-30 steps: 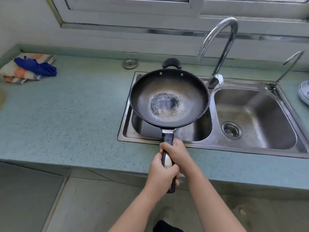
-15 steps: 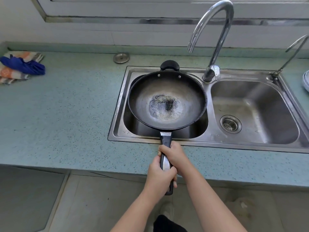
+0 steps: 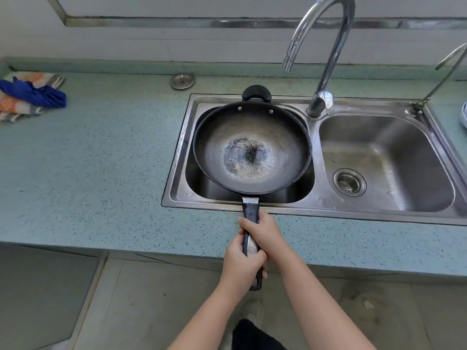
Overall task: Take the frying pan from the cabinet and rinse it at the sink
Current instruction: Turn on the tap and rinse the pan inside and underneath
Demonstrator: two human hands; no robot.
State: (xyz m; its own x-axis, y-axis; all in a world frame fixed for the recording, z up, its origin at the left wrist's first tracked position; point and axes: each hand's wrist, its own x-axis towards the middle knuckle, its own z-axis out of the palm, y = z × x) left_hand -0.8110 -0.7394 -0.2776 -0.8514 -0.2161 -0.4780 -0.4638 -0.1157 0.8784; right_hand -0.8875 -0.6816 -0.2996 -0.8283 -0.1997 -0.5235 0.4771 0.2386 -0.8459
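A black frying pan [image 3: 252,147] with a worn, scorched centre sits low in the left basin of the steel double sink [image 3: 313,210]. Its long black handle points toward me over the sink's front rim. My right hand [image 3: 262,233] grips the handle nearer the pan. Just behind it, my left hand [image 3: 242,263] grips the handle's end. A small black helper handle shows at the pan's far side. The curved chrome faucet [image 3: 326,46] rises behind the divider, its spout hanging above the pan's right rear. No water runs.
The right basin [image 3: 384,157] holds a drain strainer. A thin second tap [image 3: 439,79] stands at the far right. A steel cap [image 3: 182,80] lies behind the sink. Folded cloths [image 3: 27,96] rest at the counter's far left. The speckled countertop [image 3: 88,160] surrounds the sink.
The pan has come down into the left basin, held by both hands on the handle. The view has tilted downward and closer to the sink.
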